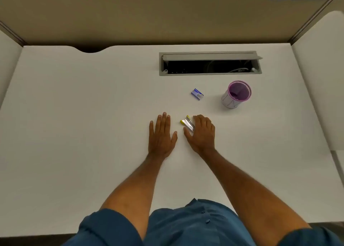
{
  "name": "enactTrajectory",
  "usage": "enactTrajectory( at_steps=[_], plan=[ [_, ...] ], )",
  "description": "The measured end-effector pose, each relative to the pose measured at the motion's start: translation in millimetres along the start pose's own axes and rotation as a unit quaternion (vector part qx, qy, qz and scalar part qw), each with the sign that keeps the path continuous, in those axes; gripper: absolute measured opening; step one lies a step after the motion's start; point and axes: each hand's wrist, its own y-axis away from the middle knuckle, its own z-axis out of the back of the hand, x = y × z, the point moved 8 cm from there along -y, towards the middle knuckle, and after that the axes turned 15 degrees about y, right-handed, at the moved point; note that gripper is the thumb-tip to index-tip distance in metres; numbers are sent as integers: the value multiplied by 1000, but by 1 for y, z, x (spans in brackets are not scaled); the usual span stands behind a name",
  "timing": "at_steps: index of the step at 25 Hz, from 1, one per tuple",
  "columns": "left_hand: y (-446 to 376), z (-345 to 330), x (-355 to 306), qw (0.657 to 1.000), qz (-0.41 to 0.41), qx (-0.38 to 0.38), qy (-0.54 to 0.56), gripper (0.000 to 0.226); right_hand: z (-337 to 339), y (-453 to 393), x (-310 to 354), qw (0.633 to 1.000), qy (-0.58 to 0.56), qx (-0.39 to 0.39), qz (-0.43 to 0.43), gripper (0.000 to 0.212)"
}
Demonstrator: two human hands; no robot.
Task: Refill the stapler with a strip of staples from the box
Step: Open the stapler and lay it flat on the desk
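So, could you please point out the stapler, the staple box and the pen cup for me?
stapler point(187, 124): head view, on its silver metal top.
staple box point(197, 94): head view, on its blue top face.
pen cup point(228, 99): head view, on its pale outer wall.

Soft, even light is falling from above onto the wide white desk top point(93, 106), and no glare is showing on it. The round purple mesh pen cup point(236, 95) is casting only a faint shadow toward its left. Under the person's bare forearms the shadows are looking pale and diffuse. Far from the cup, at the picture edges, the straight desk borders are bending from the wide lens. The whole picture is appearing slightly soft and grainy.
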Motion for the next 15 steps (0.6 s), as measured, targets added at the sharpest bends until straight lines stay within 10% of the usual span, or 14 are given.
enactTrajectory(
  at_steps=[15],
  plan=[
    [-6, -8, 9, 1000, 4, -7, -5, 68, -17, -18, 6, 998, -46, 3, -42, 39]
  ],
)
